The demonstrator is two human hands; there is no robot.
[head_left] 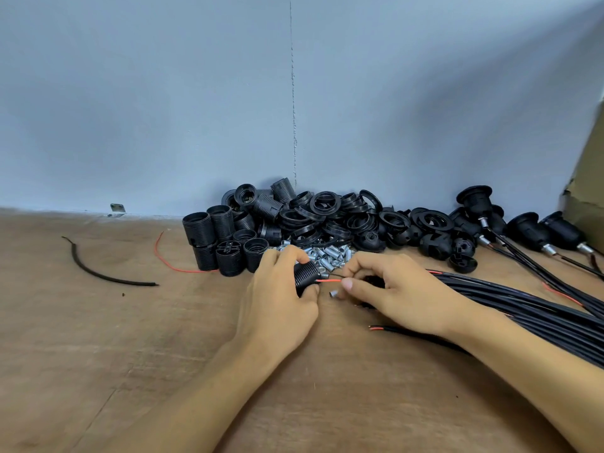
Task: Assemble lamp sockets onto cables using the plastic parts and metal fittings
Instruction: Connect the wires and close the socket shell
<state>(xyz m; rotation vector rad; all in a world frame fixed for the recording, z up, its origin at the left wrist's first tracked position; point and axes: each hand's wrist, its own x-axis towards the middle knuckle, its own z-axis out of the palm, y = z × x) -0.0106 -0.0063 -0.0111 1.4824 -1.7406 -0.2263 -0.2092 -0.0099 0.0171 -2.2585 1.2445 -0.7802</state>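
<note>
My left hand (281, 299) grips a black threaded socket body (305, 276) just above the wooden table (130, 354). A red wire (328, 280) runs from that socket to my right hand (395, 294), which pinches the wire end and holds the black cable with a dark part under its fingers. A small metal fitting (333, 293) lies on the table between my two hands. Behind them is a heap of metal fittings (327, 253), flanked by black socket bodies (222, 243) and black rings and caps (343, 217).
A bundle of black cables (523, 308) runs off to the right. Several finished sockets on cables (529, 230) lie at the back right beside a cardboard box (588, 191). A loose black cable scrap (98, 269) and a red wire piece (170, 263) lie at the left. A blue-grey wall stands close behind.
</note>
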